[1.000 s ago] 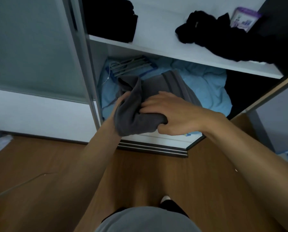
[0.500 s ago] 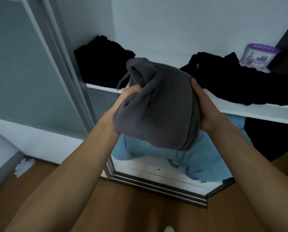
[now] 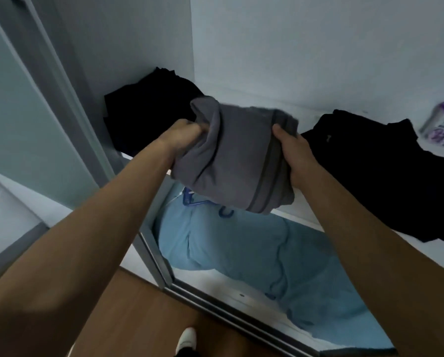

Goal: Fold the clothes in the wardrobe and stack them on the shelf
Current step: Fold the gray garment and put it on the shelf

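The grey garment (image 3: 239, 161), folded into a thick bundle, sits at the centre of the frame, held in the air over the front edge of the shelf (image 3: 303, 213). Whether its far end touches the shelf cannot be told. A darker band runs down its right side.

The left hand (image 3: 187, 135) grips the bundle's left edge, fingers curled into the fabric. The right hand (image 3: 295, 153) clasps the right edge, thumb on top and the other fingers hidden beneath the cloth. Both forearms reach up from the lower corners of the frame.

On the shelf, a black pile (image 3: 148, 119) lies at the left end against the wardrobe's side wall, just behind the left hand. A loose black garment (image 3: 385, 171) sprawls to the right of the bundle, just beside the right hand, and spills towards the right edge of the frame. Beyond it, at the far right, stands a purple and white pack (image 3: 442, 124).

Below the shelf, a light blue cloth (image 3: 254, 248) fills the lower compartment, with a blue hanger (image 3: 190, 199) showing just under the bundle. A sliding door (image 3: 22, 112) takes up the left side of the frame. The wooden floor (image 3: 143, 318) lies at the bottom, with a white shoe tip (image 3: 187, 338) at the lower edge.
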Available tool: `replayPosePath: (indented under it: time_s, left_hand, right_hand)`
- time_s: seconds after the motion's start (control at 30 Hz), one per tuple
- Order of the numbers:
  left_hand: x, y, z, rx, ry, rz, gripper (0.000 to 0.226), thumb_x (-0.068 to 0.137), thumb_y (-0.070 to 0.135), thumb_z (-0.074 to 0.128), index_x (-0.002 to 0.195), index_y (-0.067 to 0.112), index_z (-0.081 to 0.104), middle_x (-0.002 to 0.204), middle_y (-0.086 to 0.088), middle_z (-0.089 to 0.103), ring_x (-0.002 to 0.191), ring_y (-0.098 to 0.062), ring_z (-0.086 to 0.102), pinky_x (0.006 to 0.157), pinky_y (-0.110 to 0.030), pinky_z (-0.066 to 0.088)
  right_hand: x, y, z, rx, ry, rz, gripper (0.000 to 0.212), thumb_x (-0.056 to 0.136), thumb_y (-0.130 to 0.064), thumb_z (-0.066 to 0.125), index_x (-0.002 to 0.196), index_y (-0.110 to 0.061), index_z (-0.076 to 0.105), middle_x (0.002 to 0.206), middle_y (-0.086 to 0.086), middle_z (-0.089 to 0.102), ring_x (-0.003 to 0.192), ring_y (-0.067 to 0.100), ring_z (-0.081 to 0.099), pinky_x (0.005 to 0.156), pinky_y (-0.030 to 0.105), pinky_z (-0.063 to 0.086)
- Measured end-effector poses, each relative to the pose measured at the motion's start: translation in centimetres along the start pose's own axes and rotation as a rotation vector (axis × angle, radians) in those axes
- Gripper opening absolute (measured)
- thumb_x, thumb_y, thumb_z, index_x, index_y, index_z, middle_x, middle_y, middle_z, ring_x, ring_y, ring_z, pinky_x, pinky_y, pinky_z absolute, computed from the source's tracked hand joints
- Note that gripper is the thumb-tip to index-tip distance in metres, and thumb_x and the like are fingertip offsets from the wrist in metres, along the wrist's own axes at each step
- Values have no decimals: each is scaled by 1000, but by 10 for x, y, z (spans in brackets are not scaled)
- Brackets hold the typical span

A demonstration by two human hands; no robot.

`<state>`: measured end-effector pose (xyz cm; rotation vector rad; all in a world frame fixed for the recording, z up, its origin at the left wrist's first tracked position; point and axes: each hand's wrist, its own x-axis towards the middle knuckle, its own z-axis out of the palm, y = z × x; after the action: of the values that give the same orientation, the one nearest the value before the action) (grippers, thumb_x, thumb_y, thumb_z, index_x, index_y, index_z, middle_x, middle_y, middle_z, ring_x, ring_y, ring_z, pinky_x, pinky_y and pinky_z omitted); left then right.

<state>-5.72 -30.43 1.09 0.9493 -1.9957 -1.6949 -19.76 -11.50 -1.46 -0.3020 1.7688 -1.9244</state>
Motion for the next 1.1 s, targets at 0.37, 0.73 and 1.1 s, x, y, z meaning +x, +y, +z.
replayPosePath:
  time_s: [0.37, 0.73, 1.1]
  left_hand:
    - [101, 8, 8, 613, 103, 490, 23, 90, 24, 61, 111, 14, 58, 117, -10, 64, 108, -30, 60, 85, -32, 45]
    - [150, 1, 49, 874, -200, 713, 60, 92, 50, 50, 144, 22, 39, 152, -8, 39, 142, -34, 32, 112, -55, 32]
    - [154, -20, 69, 848, -274, 519, 48, 90, 51, 43, 133, 31, 42, 153, 0, 33, 146, -28, 20, 116, -62, 15]
  right_hand:
    - [45, 4, 6, -704, 376, -413, 24, 89, -34, 65, 79, -14, 56, 75, -4, 56, 77, 18, 56, 65, 28, 39]
    - [110, 19, 10, -822, 560, -187, 29, 102, -33, 48, 118, -9, 49, 110, 10, 60, 98, 25, 57, 77, 32, 40]
    - [105, 23, 3, -885, 316, -127, 19, 103, -33, 43, 109, -16, 48, 95, 1, 56, 90, 21, 54, 69, 30, 39]
